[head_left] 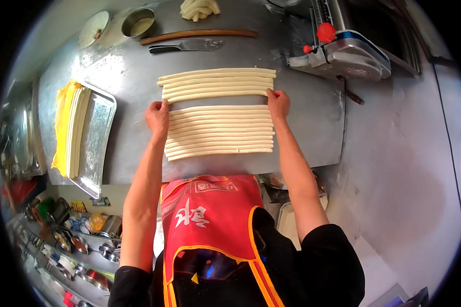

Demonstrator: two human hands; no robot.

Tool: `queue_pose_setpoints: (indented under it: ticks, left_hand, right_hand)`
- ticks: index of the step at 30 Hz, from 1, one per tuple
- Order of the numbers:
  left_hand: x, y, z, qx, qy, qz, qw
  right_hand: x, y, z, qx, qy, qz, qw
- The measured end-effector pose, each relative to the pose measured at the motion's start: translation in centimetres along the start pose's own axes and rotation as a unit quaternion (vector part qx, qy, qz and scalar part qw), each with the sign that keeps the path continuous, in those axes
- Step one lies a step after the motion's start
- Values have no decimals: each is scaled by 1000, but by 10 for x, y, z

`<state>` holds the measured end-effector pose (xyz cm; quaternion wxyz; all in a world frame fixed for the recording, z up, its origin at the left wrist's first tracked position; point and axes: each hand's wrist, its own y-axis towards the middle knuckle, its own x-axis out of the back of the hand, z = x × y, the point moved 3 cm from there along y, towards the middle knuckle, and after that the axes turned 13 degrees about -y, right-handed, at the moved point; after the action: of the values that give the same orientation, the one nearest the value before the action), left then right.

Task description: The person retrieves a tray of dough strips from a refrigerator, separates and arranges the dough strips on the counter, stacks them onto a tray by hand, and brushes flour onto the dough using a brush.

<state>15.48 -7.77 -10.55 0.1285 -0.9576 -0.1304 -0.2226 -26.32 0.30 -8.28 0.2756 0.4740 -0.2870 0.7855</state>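
Note:
Long pale dough strips lie side by side on the metal table in two groups, a far group [217, 82] and a larger near group [219, 130], with a gap between them. My left hand [158, 116] is closed at the left end of the nearest strip of the far group. At that strip's right end, my right hand [278, 105] pinches with thumb and fingers. The strip [217, 96] stretches straight between both hands, touching or close beside the strips behind it.
Beyond the strips are a cleaver [187, 46], a wooden rolling pin [200, 34], a metal bowl [138, 24], a white plate [94, 29] and a dough lump [200, 8]. A tray [100, 143] with more strips and yellow cloth stands left. A machine [346, 53] occupies the far right.

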Motion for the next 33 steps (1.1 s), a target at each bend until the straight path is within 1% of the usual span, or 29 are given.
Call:
queue_pose_setpoints:
  ticks: [1, 2, 3, 4, 5, 6, 7, 8, 9, 10, 11, 12, 13, 15, 16, 18, 20, 21, 23, 24, 26, 27, 29, 30, 31, 32, 33]
  left_hand:
    - [-1, -1, 1, 13, 43, -11, 999]
    - [-1, -6, -8, 4, 50, -9, 999]
    - [-1, -8, -12, 6, 50, -12, 999]
    - [-2, -11, -17, -14, 26, 11, 1000]
    - [-2, -12, -19, -33, 2, 34, 999]
    - [-1, -12, -18, -71, 3, 60, 996]
    - [2, -10, -15, -69, 3, 57, 996]
    - [4, -9, -11, -80, -13, 94, 992]
    - [5, -7, -8, -93, -31, 133, 986]
    - [8, -3, -4, -92, -31, 134, 986]
    - [9, 3, 1, -155, -1, 146, 977]
    - [6, 4, -3, -218, 26, 158, 963]
    - [5, 2, -3, -218, 24, 160, 962]
    - [2, -9, -23, -293, 120, 178, 932]
    - [-6, -13, -25, -295, 119, 178, 931]
    - [-16, -20, -24, -245, 63, 111, 961]
    - [-18, -18, -23, -232, 65, 118, 963]
    - [-18, -18, -21, -218, 67, 126, 965]
    - [-8, -10, -17, -209, 75, 138, 965]
    - [-4, -6, -15, -202, 81, 150, 964]
    - [0, -5, -14, -204, 103, 147, 963]
    - [0, -6, -16, -207, 123, 145, 960]
    - [-13, -12, -19, -232, 112, 112, 960]
    - [-17, -17, -24, -224, 101, 126, 961]
    - [-19, -22, -30, -224, 103, 125, 961]
    - [-24, -26, -31, -232, 105, 147, 956]
    - [-27, -28, -32, -240, 105, 169, 950]
  right_hand:
    - [0, 0, -1, -24, 10, 21, 999]
    - [-4, -1, -5, -21, 10, 25, 999]
    - [-11, -2, -13, 19, 107, 24, 994]
    - [-15, 0, -20, 60, 202, 22, 977]
    - [-11, 1, -26, 63, 201, 25, 977]
    - [-8, -1, -31, 84, 188, 43, 978]
    - [-7, -1, -34, 105, 176, 61, 977]
    - [-5, 1, -35, 105, 176, 63, 977]
    - [-1, 1, -32, 202, 55, 23, 978]
    - [1, -1, -29, 293, -67, -19, 954]
    - [2, -1, -24, 291, -69, -19, 954]
    - [-1, -5, -12, 305, -97, 6, 947]
    - [-5, -11, 0, 319, -125, 32, 939]
    - [-20, -30, 31, 325, -58, 40, 943]
    - [-35, -36, 43, 327, -34, 36, 944]
    - [-56, -50, 66, 329, -10, 34, 943]
    - [-65, -61, 81, 271, -27, 69, 960]
    - [-63, -62, 82, 272, -26, 71, 959]
    - [-60, -58, 79, 222, -17, 124, 967]
    - [-58, -57, 79, 225, -16, 125, 966]
    - [-56, -60, 77, 221, -18, 119, 968]
    - [-60, -62, 81, 223, -16, 121, 967]
    - [-68, -69, 94, 294, -51, 68, 952]
    - [-74, -76, 103, 295, -48, 69, 952]
    - [-81, -87, 114, 320, -38, 76, 943]
    - [-87, -95, 121, 346, -28, 81, 934]
    - [-89, -98, 124, 345, -28, 81, 935]
